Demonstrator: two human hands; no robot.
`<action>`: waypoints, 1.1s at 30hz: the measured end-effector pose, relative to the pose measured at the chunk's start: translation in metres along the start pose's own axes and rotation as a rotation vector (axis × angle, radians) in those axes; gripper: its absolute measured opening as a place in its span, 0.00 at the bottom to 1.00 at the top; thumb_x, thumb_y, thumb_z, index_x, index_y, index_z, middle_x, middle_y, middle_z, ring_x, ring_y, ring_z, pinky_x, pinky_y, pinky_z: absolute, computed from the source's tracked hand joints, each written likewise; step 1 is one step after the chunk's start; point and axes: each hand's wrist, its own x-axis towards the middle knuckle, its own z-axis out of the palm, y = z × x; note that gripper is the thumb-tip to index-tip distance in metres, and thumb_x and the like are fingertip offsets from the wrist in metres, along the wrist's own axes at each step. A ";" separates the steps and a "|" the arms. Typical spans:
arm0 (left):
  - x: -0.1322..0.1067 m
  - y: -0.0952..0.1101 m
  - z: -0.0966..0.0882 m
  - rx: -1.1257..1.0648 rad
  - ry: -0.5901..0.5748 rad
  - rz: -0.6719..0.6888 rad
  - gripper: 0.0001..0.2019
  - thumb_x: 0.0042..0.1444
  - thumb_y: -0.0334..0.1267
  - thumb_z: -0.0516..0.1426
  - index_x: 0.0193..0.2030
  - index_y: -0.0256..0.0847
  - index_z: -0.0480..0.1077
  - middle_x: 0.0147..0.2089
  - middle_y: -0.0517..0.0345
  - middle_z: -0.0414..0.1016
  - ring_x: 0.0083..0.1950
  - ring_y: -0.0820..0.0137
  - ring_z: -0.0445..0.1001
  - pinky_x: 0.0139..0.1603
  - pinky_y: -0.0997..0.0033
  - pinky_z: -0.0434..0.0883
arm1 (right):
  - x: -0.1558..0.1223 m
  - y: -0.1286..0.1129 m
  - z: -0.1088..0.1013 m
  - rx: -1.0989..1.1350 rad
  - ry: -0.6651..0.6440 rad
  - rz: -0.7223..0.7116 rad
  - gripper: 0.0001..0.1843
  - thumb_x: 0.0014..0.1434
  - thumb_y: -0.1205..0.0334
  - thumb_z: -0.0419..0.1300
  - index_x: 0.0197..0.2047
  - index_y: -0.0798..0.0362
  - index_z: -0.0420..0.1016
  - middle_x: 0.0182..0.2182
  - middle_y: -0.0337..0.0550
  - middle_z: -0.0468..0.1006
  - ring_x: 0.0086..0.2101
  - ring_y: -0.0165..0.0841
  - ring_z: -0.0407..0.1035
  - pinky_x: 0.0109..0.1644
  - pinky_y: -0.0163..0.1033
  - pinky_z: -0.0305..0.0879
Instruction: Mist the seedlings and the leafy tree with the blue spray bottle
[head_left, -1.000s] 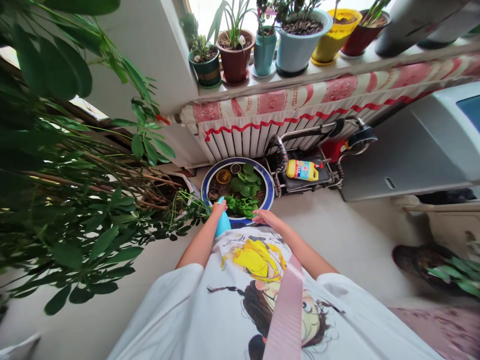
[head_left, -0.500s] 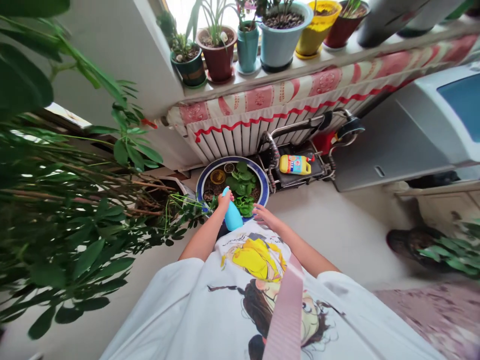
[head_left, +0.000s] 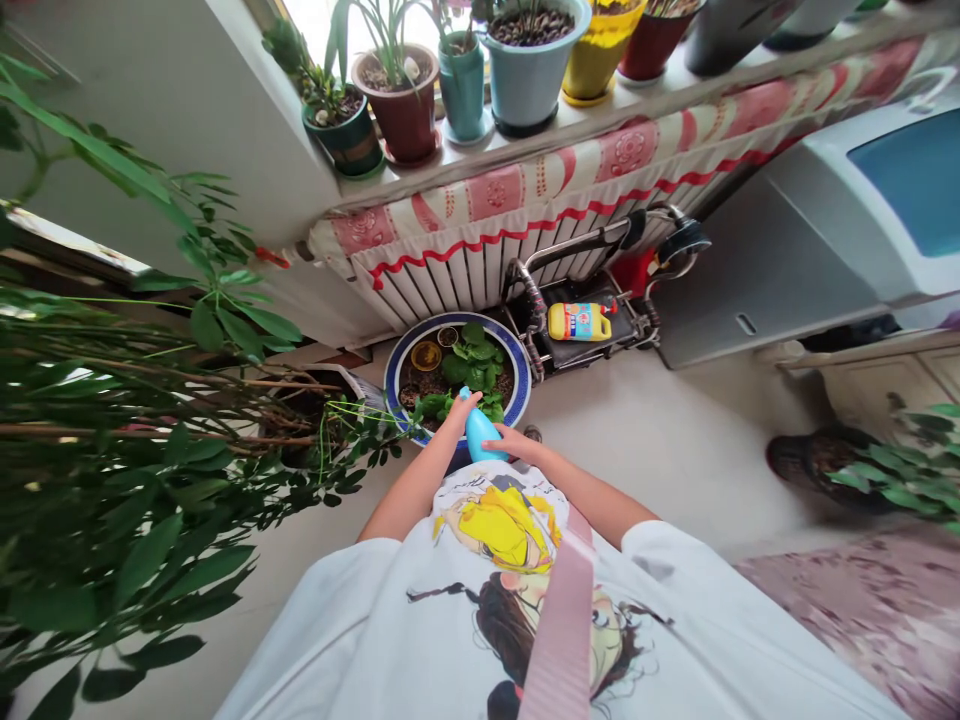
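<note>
Bottle (head_left: 482, 437) of light blue is being held in front of the white shirt (head_left: 442, 610), by the near side of the round planter (head_left: 523, 382). Its neck is being gripped by the closed fingers of the left hand (head_left: 460, 409). Its lower body is being touched by the right hand (head_left: 516, 442); whether those fingers are being wrapped around it cannot be told. Green leaves (head_left: 474, 360) are being framed by the planter.

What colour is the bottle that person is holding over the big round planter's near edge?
The bottle is light blue; it shows best in the head view.
</note>
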 end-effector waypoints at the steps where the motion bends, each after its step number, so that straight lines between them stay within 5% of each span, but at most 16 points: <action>1: -0.002 0.000 -0.002 0.019 -0.033 -0.018 0.18 0.64 0.43 0.57 0.57 0.37 0.68 0.56 0.49 0.71 0.52 0.63 0.74 0.51 0.55 0.75 | 0.000 0.002 -0.004 0.008 -0.002 -0.008 0.46 0.44 0.43 0.72 0.63 0.51 0.64 0.48 0.52 0.78 0.40 0.43 0.75 0.36 0.44 0.75; 7: -0.011 0.001 -0.012 0.087 -0.157 -0.068 0.16 0.64 0.42 0.58 0.55 0.37 0.69 0.54 0.49 0.72 0.51 0.64 0.75 0.50 0.56 0.75 | -0.001 0.010 -0.026 0.060 -0.026 -0.086 0.41 0.44 0.45 0.73 0.59 0.51 0.69 0.49 0.48 0.79 0.44 0.42 0.75 0.45 0.44 0.75; 18: -0.019 0.003 -0.014 0.121 -0.127 -0.037 0.18 0.64 0.43 0.57 0.57 0.37 0.68 0.57 0.48 0.71 0.53 0.62 0.74 0.53 0.54 0.74 | 0.011 0.016 -0.022 0.049 -0.067 -0.103 0.37 0.41 0.55 0.73 0.56 0.51 0.71 0.47 0.48 0.80 0.47 0.48 0.74 0.50 0.52 0.73; 25: -0.047 -0.001 -0.019 0.123 -0.359 -0.093 0.36 0.44 0.49 0.71 0.60 0.46 0.67 0.58 0.45 0.75 0.56 0.51 0.75 0.55 0.51 0.71 | 0.012 0.008 -0.025 0.052 -0.005 -0.269 0.44 0.43 0.51 0.71 0.62 0.47 0.63 0.58 0.47 0.71 0.59 0.47 0.64 0.61 0.51 0.64; 33: -0.059 0.001 -0.013 0.192 -0.407 0.085 0.29 0.48 0.46 0.69 0.56 0.39 0.71 0.53 0.45 0.78 0.54 0.52 0.75 0.54 0.57 0.71 | 0.017 -0.026 -0.027 -0.055 0.068 -0.418 0.48 0.48 0.55 0.65 0.70 0.43 0.50 0.67 0.49 0.58 0.67 0.45 0.51 0.67 0.54 0.52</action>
